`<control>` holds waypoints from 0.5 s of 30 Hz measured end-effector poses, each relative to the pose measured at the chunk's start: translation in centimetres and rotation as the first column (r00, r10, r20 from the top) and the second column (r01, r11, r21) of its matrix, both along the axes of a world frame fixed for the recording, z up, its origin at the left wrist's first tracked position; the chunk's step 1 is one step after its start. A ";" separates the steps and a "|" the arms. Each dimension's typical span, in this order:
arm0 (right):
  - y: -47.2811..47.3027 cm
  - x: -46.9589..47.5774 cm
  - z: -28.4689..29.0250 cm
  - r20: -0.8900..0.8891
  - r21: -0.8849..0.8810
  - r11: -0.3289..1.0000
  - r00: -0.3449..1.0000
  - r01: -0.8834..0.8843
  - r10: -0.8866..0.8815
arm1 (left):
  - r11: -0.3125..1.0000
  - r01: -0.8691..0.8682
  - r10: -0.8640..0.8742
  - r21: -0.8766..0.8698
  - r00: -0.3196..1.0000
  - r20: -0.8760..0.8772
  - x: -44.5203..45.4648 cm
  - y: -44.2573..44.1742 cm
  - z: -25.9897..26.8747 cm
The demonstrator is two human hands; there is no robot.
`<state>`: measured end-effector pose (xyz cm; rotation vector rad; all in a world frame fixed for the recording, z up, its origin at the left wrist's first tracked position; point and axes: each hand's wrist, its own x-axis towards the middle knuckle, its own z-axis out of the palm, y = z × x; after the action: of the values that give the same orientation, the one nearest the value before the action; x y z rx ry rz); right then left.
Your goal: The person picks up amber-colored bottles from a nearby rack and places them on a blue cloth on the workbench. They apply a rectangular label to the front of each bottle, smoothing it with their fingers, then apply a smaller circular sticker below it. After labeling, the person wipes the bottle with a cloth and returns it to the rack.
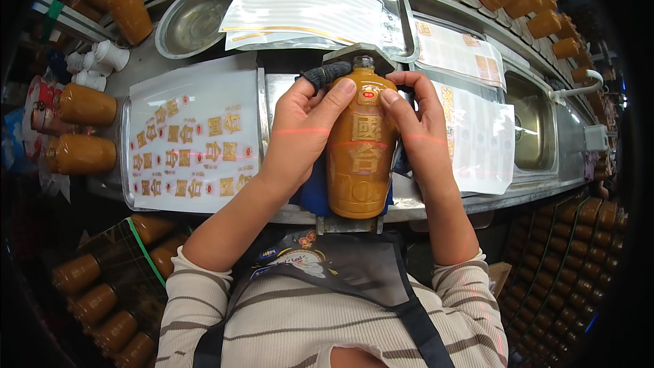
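Note:
An amber-brown glazed bottle [361,184] lies in front of me on a blue cloth [314,195] over a metal stand, its clear threaded neck against a metal plate [340,56]. Gold characters and a small red oval decal run down its front. My left hand [306,128] grips the bottle's left shoulder, the thumb beside the red oval and a dark cover on one finger. My right hand [421,128] holds the right shoulder, its thumb at the oval's right edge. Left of the bottle, a sheet of gold and red decals [191,148] lies on a tray.
Behind are a steel bowl [196,20] and a tray [403,25] with striped sheets [306,10]. More decal sheets [480,138] lie right, beside a sink [534,122] with a faucet [580,87]. Brown bottles [84,153] stand or lie around both sides; white cups [110,56] are left.

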<state>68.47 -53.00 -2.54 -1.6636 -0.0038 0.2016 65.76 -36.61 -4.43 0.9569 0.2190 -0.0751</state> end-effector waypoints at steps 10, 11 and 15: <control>-0.1 -0.1 -0.1 0.029 -0.090 0.996 0.999 -0.018 0.021 | 0.999 -0.029 0.028 0.018 0.999 0.031 0.1 -0.4 -0.4; -0.1 -0.1 0.2 0.019 -0.079 0.997 1.000 -0.018 0.020 | 1.000 -0.016 0.016 0.000 1.000 -0.011 0.1 -0.1 -0.2; -0.1 0.1 0.3 0.005 -0.082 0.996 0.999 -0.039 0.039 | 0.998 -0.016 0.015 0.055 1.000 0.019 0.8 -0.3 0.7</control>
<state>68.54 -53.06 -2.20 -1.7467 -0.0330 0.2288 66.52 -36.95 -3.77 1.0098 0.2120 -0.0459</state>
